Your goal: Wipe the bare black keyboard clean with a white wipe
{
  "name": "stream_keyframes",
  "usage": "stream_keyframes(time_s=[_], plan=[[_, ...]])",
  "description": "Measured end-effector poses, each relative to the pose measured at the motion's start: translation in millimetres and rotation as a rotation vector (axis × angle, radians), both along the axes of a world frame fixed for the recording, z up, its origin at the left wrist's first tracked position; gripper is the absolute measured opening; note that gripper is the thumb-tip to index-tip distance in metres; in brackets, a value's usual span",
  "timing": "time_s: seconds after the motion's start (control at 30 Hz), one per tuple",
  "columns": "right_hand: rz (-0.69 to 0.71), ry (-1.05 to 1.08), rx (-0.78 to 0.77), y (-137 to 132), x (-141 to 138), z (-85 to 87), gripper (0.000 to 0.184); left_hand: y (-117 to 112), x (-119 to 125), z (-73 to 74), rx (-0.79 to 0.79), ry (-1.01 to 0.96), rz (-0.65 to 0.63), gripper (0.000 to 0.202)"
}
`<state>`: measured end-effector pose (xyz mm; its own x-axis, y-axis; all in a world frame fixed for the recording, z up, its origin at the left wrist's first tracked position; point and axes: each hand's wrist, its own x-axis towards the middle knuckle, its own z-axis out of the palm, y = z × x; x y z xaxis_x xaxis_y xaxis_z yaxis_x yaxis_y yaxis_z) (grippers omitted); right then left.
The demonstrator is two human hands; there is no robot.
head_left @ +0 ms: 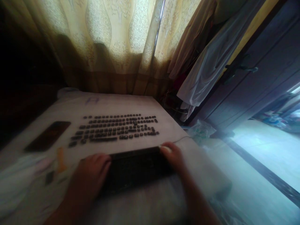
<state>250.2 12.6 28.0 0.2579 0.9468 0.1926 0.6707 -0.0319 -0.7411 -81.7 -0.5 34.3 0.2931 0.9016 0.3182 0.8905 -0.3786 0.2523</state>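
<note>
A black keyboard frame [136, 168] with its keys removed lies on a white cloth-covered surface [164, 125], close to me. My left hand [91, 175] grips its left end and my right hand [172, 154] grips its right end, fingers curled over the edges. Beyond the frame, several loose dark keycaps [117, 128] are laid out in keyboard rows on the cloth. A thin cable [184, 138] runs off from beside my right hand. The picture is blurred by motion.
A dark phone [48, 136] lies at the left of the surface, with a small orange tool [61, 159] and crumpled white material [18, 181] nearer me. Patterned curtains [112, 47] hang behind. A dark door [257, 72] and light floor [262, 147] are at the right.
</note>
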Motion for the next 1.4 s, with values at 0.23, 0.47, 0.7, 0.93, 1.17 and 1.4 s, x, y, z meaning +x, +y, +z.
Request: stream_keyframes(time_s=[0.23,0.47,0.7,0.93,1.17,1.4], plan=[[0.166,0.037,-0.154,17,22,26.5,0.018,-24,90,-28.0,0.177,0.039,-0.493,0.034],[0.318,-0.010,-0.293,26,21,24.8,0.007,-17,104,-45.9,0.226,0.125,-0.541,0.033],[0.423,-0.133,-0.114,21,13,5.7,0.012,-15,109,-63.0,0.341,0.072,-0.476,0.028],[0.473,-0.206,0.000,18,6,-0.7,0.012,-20,112,-78.2,0.343,0.014,-0.440,0.030],[0.501,-0.213,-0.003,16,2,-3.1,0.012,-20,112,-76.1,0.346,0.004,-0.433,0.029],[0.512,-0.184,-0.027,15,6,-2.6,0.014,-18,112,-71.1,0.337,0.020,-0.437,0.033]])
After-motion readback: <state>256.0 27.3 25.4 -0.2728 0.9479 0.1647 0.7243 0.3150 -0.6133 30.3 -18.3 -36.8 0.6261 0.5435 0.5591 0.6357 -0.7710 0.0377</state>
